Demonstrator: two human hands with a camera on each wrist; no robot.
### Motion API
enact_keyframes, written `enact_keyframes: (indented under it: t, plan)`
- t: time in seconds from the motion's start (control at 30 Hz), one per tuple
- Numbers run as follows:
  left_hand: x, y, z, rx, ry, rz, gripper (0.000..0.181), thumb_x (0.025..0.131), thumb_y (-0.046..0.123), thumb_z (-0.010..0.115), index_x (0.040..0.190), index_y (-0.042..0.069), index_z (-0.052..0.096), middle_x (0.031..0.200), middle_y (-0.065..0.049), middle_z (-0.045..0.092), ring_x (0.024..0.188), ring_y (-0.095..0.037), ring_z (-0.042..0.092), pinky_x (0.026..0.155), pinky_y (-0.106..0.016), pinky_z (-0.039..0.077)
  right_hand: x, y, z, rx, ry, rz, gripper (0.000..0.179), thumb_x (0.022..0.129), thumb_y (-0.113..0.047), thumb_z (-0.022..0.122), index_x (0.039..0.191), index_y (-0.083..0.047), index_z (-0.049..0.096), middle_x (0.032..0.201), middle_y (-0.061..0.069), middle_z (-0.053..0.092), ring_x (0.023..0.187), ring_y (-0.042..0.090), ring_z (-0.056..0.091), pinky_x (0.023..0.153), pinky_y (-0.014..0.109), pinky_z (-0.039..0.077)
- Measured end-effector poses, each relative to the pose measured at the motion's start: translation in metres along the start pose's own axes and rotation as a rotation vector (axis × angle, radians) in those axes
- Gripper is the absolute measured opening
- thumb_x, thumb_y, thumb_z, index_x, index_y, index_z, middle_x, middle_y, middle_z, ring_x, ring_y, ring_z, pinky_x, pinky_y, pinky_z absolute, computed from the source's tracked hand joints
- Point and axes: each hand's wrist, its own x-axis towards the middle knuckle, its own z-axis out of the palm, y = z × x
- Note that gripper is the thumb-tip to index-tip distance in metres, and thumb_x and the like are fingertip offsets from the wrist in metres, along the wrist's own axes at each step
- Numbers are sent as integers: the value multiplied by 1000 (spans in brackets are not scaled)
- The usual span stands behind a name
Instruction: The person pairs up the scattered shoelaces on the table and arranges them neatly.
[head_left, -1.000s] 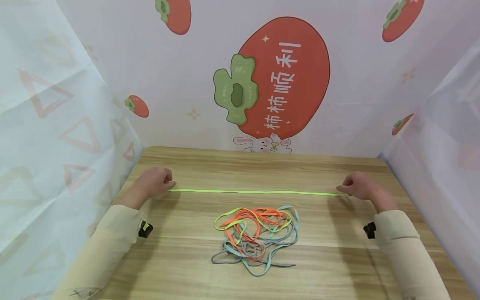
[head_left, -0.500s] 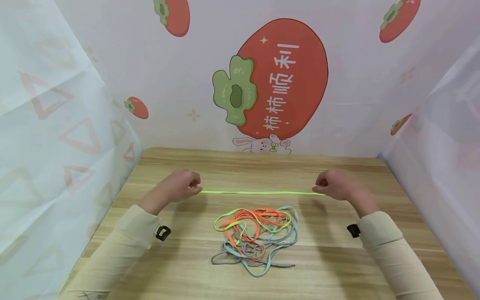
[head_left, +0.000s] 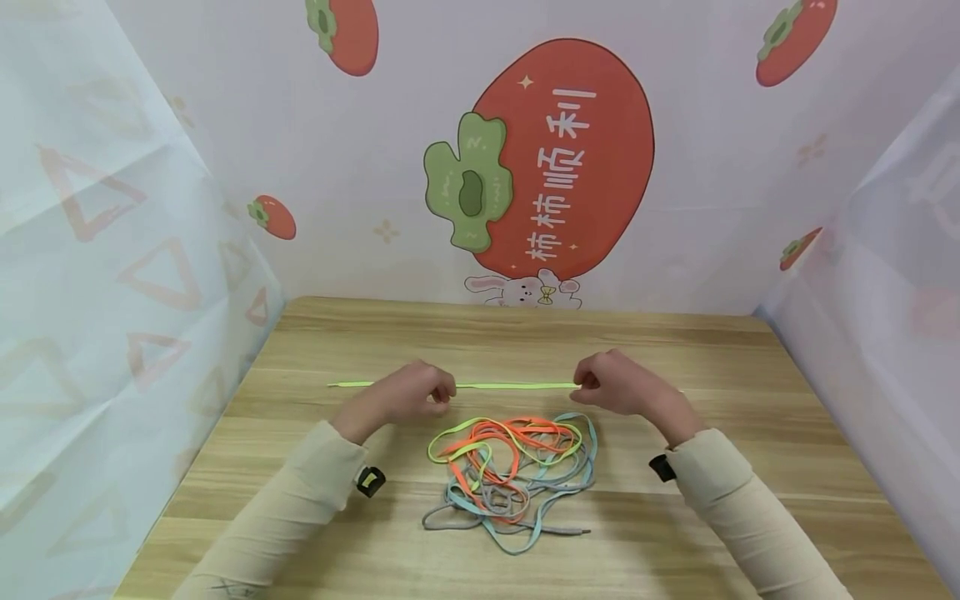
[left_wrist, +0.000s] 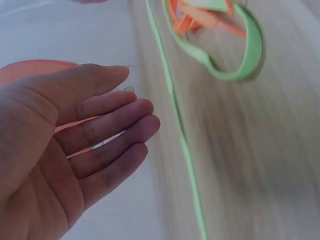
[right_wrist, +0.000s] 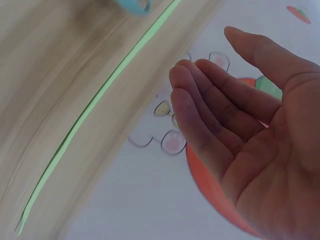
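A yellow-green shoelace point(head_left: 517, 386) lies stretched straight from left to right across the wooden table. Over its left part is my left hand point(head_left: 408, 392); the left wrist view shows this hand's fingers point(left_wrist: 112, 122) loosely bent, thumb apart, nothing held. My right hand point(head_left: 618, 385) is over the lace's right part. Seen from the right wrist, its fingers point(right_wrist: 210, 120) are gently curved and hold nothing, with the straight lace point(right_wrist: 95, 102) running past them. Nearer me, between the two forearms, is a tangle of laces: orange, light blue point(head_left: 525, 547), grey point(head_left: 562, 530) and another yellow-green one.
A white sheet point(head_left: 360, 167) printed with persimmons and a rabbit stands behind the table point(head_left: 645, 550). More white sheeting hangs on the left point(head_left: 97, 333) and right point(head_left: 885, 333) sides. Each wrist carries a small black device.
Both hands have come inward from the lace's two ends toward its middle, and its left end now shows uncovered. The tangled laces have stayed put.
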Motion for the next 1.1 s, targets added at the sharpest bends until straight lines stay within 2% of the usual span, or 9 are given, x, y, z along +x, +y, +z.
enact_keyframes:
  t: [0.13,0.27,0.4,0.63,0.77,0.97,1.1]
  plan:
    - [8,3,12,-5,-20,36,10,94,6,74,102,2,77,97,-6,78,88,-15,73,81,-30,61,6,-15,8,18,-20,-55,14,98,-19,76,103,-5,75,86,-2,71,74,8,59,73,29,55]
    - [14,7,23,-14,-21,44,9,95,5,73,102,2,77,97,-7,78,87,-16,72,80,-30,61,13,-29,16,29,-48,-78,17,98,-20,76,105,-4,75,87,-2,71,75,7,59,75,29,55]
    - [20,8,31,-34,-20,34,5,95,3,74,99,3,76,95,-7,77,86,-15,71,79,-30,60,19,-40,24,33,-69,-102,19,98,-19,77,108,-3,75,88,-2,71,75,6,59,75,28,55]
    - [35,12,43,-75,-65,6,5,93,4,77,96,7,75,89,0,73,80,-9,62,76,-26,55,29,-54,41,42,-81,-148,18,98,-17,76,109,-2,76,92,-1,74,78,5,62,75,28,57]
    - [41,15,49,-48,-50,1,5,94,6,77,91,9,76,84,1,71,75,-9,59,72,-26,53,35,-59,50,46,-91,-160,15,99,-15,75,108,-4,77,90,-2,73,76,6,61,74,28,56]
    - [46,16,56,-10,-9,47,14,96,7,77,83,12,75,76,3,67,68,-6,53,65,-23,47,41,-64,60,73,-104,-181,11,99,-17,76,103,-7,77,84,-4,70,70,7,57,69,25,52]
    - [46,17,56,-25,1,67,19,98,9,74,80,12,71,72,5,62,65,-6,48,64,-22,43,44,-66,63,90,-103,-197,8,98,-17,77,99,-9,76,78,-4,65,66,6,52,64,22,46]
